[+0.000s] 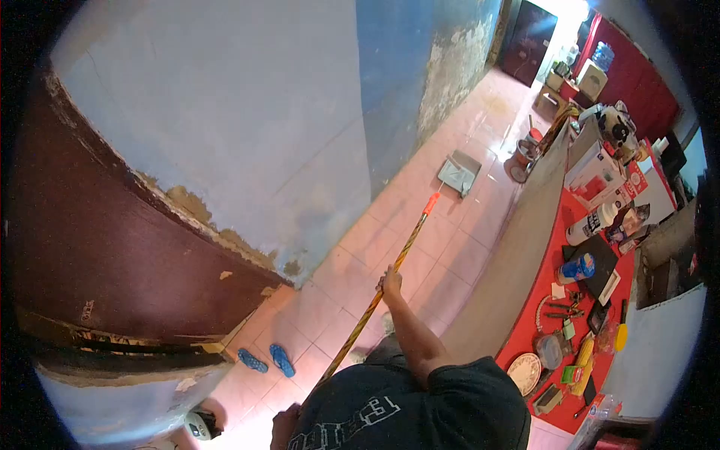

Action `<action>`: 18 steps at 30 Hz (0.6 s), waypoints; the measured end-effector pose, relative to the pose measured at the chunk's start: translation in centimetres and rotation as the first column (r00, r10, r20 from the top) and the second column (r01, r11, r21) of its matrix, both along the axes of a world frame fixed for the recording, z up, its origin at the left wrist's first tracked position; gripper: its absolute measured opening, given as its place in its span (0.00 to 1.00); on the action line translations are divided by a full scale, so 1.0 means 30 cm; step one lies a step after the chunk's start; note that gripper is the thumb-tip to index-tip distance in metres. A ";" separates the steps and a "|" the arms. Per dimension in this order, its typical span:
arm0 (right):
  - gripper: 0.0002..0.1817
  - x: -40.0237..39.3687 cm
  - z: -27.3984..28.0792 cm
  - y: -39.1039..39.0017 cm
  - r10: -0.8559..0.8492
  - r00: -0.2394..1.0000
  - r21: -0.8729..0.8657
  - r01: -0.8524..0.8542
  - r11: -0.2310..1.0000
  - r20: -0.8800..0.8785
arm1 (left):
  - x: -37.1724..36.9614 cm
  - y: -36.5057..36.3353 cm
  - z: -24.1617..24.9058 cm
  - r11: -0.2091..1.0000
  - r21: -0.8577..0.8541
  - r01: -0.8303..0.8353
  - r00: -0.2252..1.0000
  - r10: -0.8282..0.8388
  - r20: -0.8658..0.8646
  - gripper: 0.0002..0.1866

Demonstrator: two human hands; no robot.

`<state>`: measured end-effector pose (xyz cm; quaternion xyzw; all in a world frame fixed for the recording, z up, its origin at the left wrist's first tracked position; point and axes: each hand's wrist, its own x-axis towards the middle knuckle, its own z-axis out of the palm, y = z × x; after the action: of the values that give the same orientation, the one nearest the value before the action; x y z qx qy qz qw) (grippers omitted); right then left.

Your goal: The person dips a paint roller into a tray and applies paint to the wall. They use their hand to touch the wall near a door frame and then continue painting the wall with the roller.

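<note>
The person stands on the pink tiled floor (pixel 442 247) and holds a long mop handle (pixel 382 281), yellow with a dark spiral and an orange joint at its far end. The landmark here is the mop head (pixel 459 174), a flat grey pad that lies on the tiles far ahead of the person. From the mop head the handle runs back in a straight slant to the body. The right hand (pixel 390 282) is closed in a full fist around the handle, about halfway between the mop head and the person's chest. The left hand (pixel 283 426) sits at the near end of the handle, the end farthest from the mop head, close to the black shirt (pixel 420 409); it seems to be closed on the handle too, but the shirt hides part of it, so I cannot tell this for sure. To the left of the mop head rises the blue wall (pixel 315 112) with peeling paint, and to its right stands the long counter with a red top (pixel 551 296), full of bottles and small things. A pair of blue sandals (pixel 268 361) lies well behind the mop head, near the wall. To mop well, I judge the pad must stay flat on the tiles, the front hand guiding and pressing, the back hand steering, with even strokes that keep away from the counter base and the sandals.
</note>
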<state>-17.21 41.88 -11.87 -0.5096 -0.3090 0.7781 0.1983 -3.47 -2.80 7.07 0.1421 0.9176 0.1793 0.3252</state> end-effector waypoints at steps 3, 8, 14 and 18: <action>0.16 -0.014 -0.059 -0.006 0.060 0.995 0.033 -0.062 0.997 0.076 | -0.072 0.097 -0.056 0.999 -0.015 0.028 0.999 -0.028 0.046 0.18; 0.10 0.007 -0.043 -0.061 0.096 0.994 -0.012 -0.095 0.995 0.058 | -0.210 0.404 -0.157 0.991 0.062 0.123 0.991 -0.125 0.041 0.21; 0.10 0.013 -0.087 -0.027 0.150 0.980 -0.087 -0.139 0.986 0.128 | -0.283 0.559 -0.224 0.995 0.095 0.043 0.985 -0.058 0.163 0.23; 0.10 -0.011 -0.151 0.000 0.083 0.979 -0.091 -0.067 0.994 0.189 | -0.327 0.602 -0.264 0.996 0.053 0.073 0.980 -0.081 0.180 0.24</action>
<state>-17.53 41.89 -16.39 -0.5782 -0.3128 0.7445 0.1166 -13.28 15.26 -0.87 0.1680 0.8734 0.1997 0.4111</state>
